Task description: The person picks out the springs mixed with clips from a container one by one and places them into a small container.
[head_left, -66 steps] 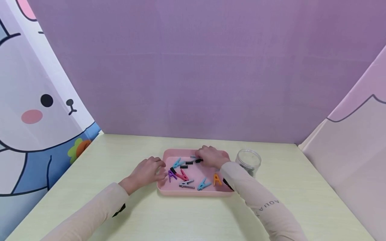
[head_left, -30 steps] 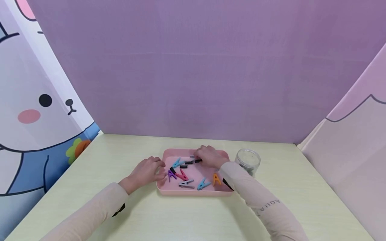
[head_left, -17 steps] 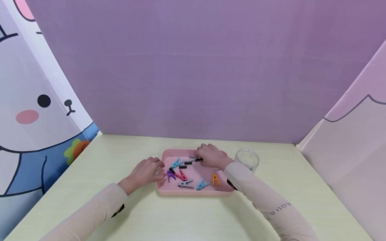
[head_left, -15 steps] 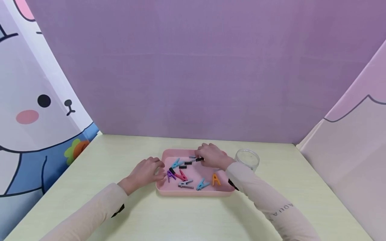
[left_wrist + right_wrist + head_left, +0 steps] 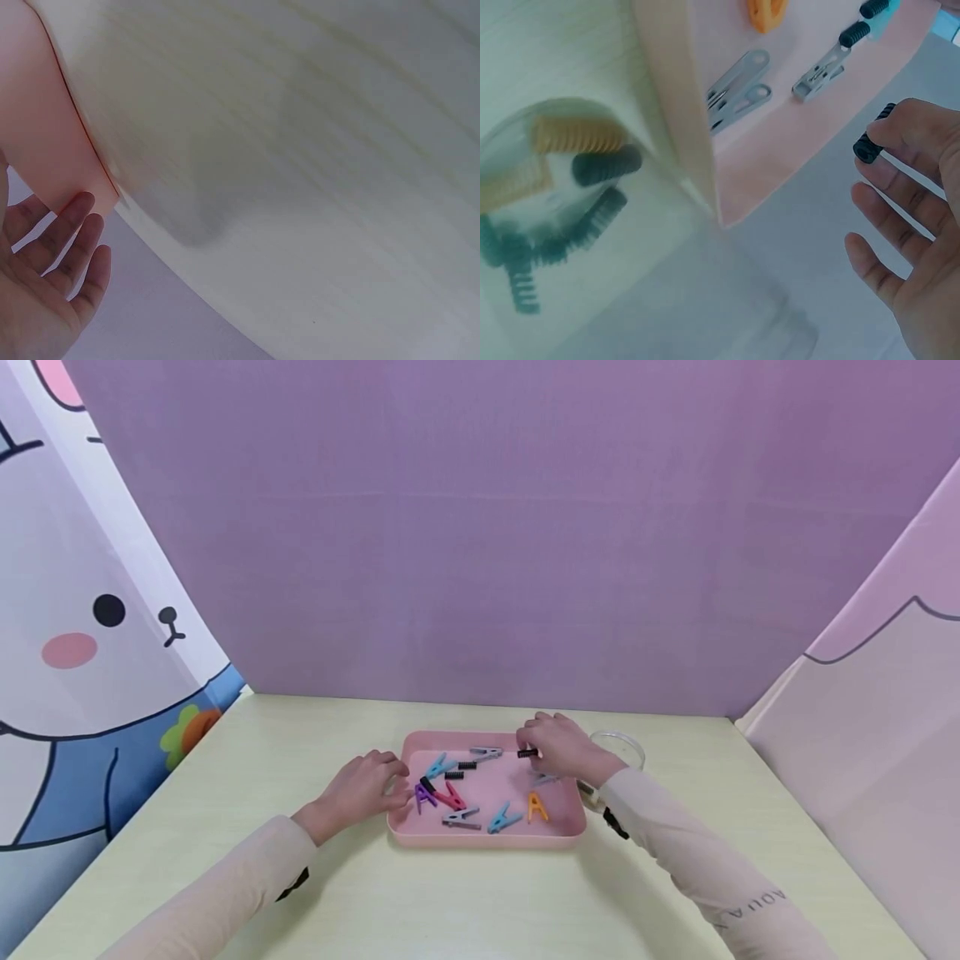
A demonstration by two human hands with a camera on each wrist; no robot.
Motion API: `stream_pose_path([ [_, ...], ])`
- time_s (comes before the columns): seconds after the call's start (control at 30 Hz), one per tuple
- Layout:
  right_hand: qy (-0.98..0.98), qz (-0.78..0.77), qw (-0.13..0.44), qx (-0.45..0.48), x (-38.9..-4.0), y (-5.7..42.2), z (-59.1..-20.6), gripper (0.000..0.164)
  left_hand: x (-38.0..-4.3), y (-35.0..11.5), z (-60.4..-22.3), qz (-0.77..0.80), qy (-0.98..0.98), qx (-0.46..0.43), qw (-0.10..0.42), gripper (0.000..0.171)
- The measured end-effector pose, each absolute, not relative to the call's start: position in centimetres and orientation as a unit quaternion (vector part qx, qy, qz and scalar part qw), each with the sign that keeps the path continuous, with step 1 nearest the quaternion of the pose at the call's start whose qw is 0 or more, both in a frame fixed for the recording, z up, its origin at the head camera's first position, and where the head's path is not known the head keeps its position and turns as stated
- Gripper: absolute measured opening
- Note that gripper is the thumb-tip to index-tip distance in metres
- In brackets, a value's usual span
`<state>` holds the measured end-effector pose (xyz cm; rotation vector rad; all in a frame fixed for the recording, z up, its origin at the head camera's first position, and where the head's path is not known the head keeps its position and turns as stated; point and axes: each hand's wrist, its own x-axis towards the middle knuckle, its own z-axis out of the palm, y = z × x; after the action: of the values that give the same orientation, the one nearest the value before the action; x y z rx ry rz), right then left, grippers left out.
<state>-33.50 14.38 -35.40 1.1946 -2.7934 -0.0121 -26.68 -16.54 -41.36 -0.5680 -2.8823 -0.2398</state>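
My right hand pinches a small black ribbed cylinder between thumb and index finger, above the right back of the pink tray. Its other fingers spread loosely. At the tray's left rim rests my left hand, fingers relaxed and apart, nothing pinched in it. Inside the tray lie two more black ribbed cylinders near a light blue clothespin. A black piece lies by a red clothespin. A grey clothespin lies at the back, and another grey clothespin at the right.
Right of the tray stands a clear round jar, partly behind my right wrist; black and tan ribbed cylinders show in it. Purple, orange, blue and grey clothespins lie toward the tray's front. A purple backdrop rises behind the table.
My right hand has lifted and moved right with the black ribbed cylinder, away from the grey clothespin at the back, which now shows fully. My left hand stays put.
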Motion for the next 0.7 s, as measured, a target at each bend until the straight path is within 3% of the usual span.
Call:
stream_pose_path([
  [0.7,-0.929,0.051,0.102,0.351,-33.1,21.7,-32.7,0.015,-26.5,-16.7,-41.2,-0.088,-0.971,-0.197,0.102,0.037],
])
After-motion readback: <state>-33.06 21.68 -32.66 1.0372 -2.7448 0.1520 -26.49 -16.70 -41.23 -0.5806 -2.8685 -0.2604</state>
